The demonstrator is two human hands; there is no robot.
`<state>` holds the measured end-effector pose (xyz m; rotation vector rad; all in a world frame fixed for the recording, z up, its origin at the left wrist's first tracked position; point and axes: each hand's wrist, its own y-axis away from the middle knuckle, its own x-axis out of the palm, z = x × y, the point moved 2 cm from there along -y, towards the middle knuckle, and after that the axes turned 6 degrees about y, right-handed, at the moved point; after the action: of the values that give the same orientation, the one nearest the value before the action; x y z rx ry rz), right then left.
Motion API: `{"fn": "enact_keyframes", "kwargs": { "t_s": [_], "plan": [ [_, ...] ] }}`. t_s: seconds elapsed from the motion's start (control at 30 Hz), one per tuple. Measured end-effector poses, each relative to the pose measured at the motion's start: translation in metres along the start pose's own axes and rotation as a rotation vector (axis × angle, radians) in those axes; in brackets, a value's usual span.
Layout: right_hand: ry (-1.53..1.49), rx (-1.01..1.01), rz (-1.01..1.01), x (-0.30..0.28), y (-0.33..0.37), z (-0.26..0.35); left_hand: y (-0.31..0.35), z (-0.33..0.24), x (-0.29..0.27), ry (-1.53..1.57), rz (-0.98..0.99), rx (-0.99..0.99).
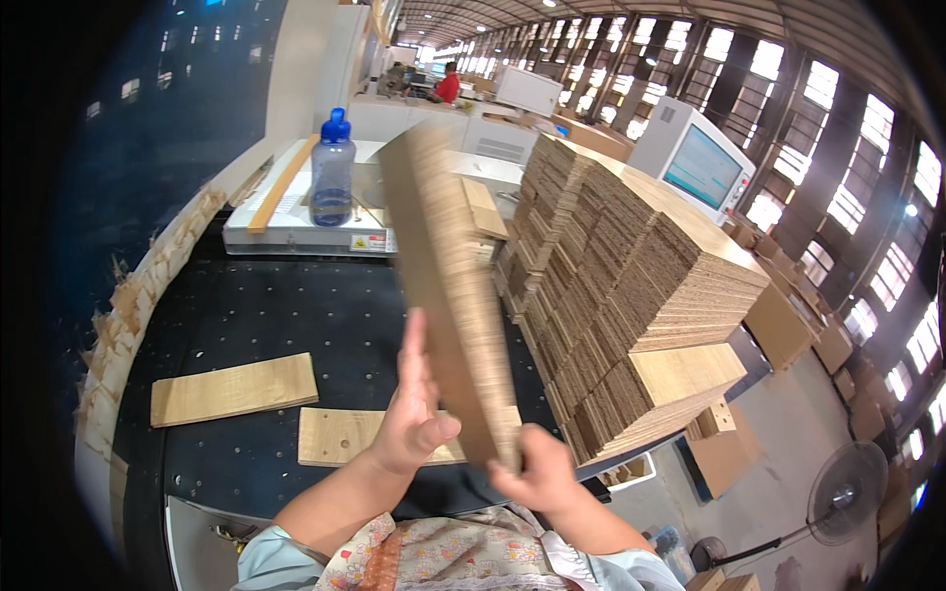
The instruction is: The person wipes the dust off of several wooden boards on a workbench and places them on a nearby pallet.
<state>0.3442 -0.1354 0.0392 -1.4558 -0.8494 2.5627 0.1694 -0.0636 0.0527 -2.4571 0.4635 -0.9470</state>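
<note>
A tall bundle of wooden boards point(443, 286) stands upright and slightly tilted in front of me, blurred by motion. My right hand point(544, 475) is closed around its lower end, thumb and fingers at the near edge. My left hand point(412, 419) lies along the bundle's left side, fingers stretched upward and thumb apart; whether it presses on the wood I cannot tell. Behind my left wrist, a light board with small holes point(335, 433) lies on the black perforated table point(286, 315), partly hidden by the bundle. Another thin light board point(236, 387) lies farther left.
High stacks of cut boards point(611, 266) rise along the table's right side. At the back are a blue-capped bottle point(332, 177), a wooden strip point(284, 185) and a white machine bed point(271, 236). A monitor point(705, 163) stands behind the stacks; a fan point(845, 492) is at lower right.
</note>
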Motion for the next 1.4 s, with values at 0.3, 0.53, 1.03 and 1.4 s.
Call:
{"fn": "enact_keyframes", "kwargs": {
  "t_s": [0.3,0.53,1.03,1.4],
  "plan": [
    [-0.135,-0.308,0.171,0.073,-0.014,0.031,0.049,0.023,-0.073,0.230,-0.295,-0.040],
    [-0.650,-0.092,0.380,0.098,-0.010,0.013,0.037,0.011,-0.078,0.373,-0.122,-0.044],
    [-1.735,0.246,0.717,0.119,-0.002,-0.054,0.039,0.006,-0.086,0.544,-0.168,-0.255],
    [-1.864,0.221,0.771,0.113,-0.005,-0.041,0.045,0.010,-0.096,0.559,-0.165,-0.245]
  ]
}}
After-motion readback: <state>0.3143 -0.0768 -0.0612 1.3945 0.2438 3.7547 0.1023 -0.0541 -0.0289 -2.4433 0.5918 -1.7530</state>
